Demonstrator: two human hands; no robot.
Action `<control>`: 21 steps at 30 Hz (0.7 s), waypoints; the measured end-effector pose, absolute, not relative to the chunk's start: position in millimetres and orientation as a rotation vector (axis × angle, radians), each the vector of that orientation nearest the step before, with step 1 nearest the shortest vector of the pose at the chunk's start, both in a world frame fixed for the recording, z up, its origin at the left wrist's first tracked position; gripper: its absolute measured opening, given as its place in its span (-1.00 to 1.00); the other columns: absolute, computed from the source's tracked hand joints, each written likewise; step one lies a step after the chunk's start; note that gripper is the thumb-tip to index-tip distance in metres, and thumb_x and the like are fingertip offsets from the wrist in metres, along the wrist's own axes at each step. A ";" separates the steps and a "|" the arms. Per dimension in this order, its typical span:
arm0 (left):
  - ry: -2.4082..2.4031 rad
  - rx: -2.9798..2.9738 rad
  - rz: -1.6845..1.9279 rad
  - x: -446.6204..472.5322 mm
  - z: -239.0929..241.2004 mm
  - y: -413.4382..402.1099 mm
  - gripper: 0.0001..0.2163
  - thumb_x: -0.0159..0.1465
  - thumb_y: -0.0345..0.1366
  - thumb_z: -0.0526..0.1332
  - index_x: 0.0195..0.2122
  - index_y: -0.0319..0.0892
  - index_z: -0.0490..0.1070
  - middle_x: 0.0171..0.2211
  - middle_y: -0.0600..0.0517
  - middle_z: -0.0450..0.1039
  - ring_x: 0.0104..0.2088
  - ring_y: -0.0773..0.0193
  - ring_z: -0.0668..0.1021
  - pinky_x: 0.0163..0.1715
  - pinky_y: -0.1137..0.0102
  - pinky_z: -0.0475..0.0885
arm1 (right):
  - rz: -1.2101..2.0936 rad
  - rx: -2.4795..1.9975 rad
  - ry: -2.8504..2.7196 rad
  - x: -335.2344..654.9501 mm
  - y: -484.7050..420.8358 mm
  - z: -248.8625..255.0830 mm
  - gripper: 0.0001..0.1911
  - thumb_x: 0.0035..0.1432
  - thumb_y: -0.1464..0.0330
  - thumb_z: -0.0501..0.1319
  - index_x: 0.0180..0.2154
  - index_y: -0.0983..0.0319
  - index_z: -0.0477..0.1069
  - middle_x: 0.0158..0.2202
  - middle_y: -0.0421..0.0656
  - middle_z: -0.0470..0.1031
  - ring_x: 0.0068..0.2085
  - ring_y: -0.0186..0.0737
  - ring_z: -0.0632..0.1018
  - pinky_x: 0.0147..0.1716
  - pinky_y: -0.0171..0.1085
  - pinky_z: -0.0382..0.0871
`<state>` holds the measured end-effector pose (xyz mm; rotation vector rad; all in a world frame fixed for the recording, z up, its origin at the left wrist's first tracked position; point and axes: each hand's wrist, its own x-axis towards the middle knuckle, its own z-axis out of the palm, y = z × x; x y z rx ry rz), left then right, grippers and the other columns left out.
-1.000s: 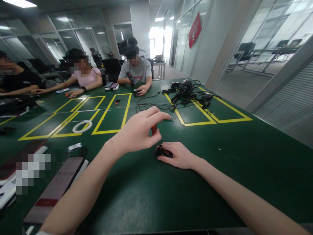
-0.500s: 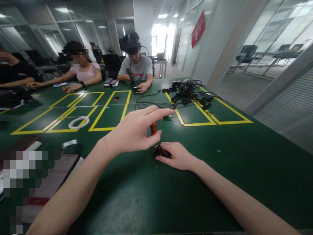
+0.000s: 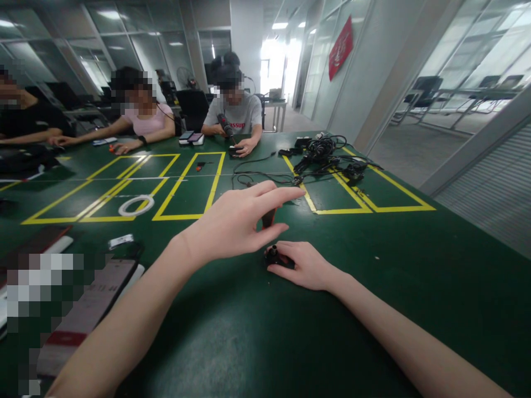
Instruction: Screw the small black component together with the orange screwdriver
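My left hand (image 3: 238, 221) hovers over the table, index finger and thumb stretched out with a gap between them. In that gap shows a red-and-black handle (image 3: 269, 218), apparently a screwdriver's, held by the other fingers, which are mostly hidden. The tool's far end is out of sight. Just below and to the right, my right hand (image 3: 307, 265) rests on the table, thumb and fingers closed round a small black part (image 3: 272, 255). A short dark post stands up from that part. The hand covers the rest of it.
Yellow tape rectangles mark the green table (image 3: 232, 326). Tangled black cables (image 3: 323, 155) lie at the back right, a white ring (image 3: 136, 205) and a phone (image 3: 89, 298) at left. Across sit several people; one holds a power tool (image 3: 226, 126). A small screwdriver (image 3: 199, 166) lies farther off.
My left hand and the red-and-black handle have shifted slightly right. More of the handle's dark side faces me. My right hand keeps hold of the black part. The view has shifted a little.
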<state>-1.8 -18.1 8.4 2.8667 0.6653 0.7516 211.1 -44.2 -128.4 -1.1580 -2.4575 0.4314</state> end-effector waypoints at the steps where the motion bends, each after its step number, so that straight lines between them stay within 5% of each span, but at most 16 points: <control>1: 0.648 2.866 0.752 -1.7 8.2 -18.1 -0.52 0.34 -0.40 0.17 0.31 -0.12 0.34 -0.07 -0.07 0.51 -0.22 0.24 0.58 -0.22 0.42 0.47 | 0.434 -1.155 -2.459 211.1 -44.2 -128.2 -0.68 0.37 0.15 0.26 -0.36 0.20 0.35 -0.42 -0.20 0.45 -0.42 -0.24 0.43 -0.40 -0.30 0.13; 12: 0.575 2.852 0.762 -0.7 6.8 -17.2 -0.40 0.29 -0.46 0.15 0.37 -0.08 0.25 0.07 -0.09 0.46 -0.10 0.23 0.57 -0.19 0.45 0.49 | 0.458 -1.134 -2.435 211.2 -44.6 -129.7 -0.69 0.36 0.17 0.27 -0.37 0.20 0.33 -0.43 -0.21 0.43 -0.44 -0.26 0.40 -0.41 -0.30 0.14; 21: 0.581 2.873 0.792 1.0 6.5 -18.1 -0.52 0.34 -0.42 0.16 0.30 -0.19 0.34 -0.15 -0.03 0.51 -0.18 0.24 0.56 -0.16 0.41 0.44 | 0.442 -1.138 -2.443 211.7 -44.2 -131.5 -0.70 0.36 0.18 0.28 -0.36 0.21 0.34 -0.42 -0.22 0.42 -0.43 -0.26 0.41 -0.40 -0.30 0.13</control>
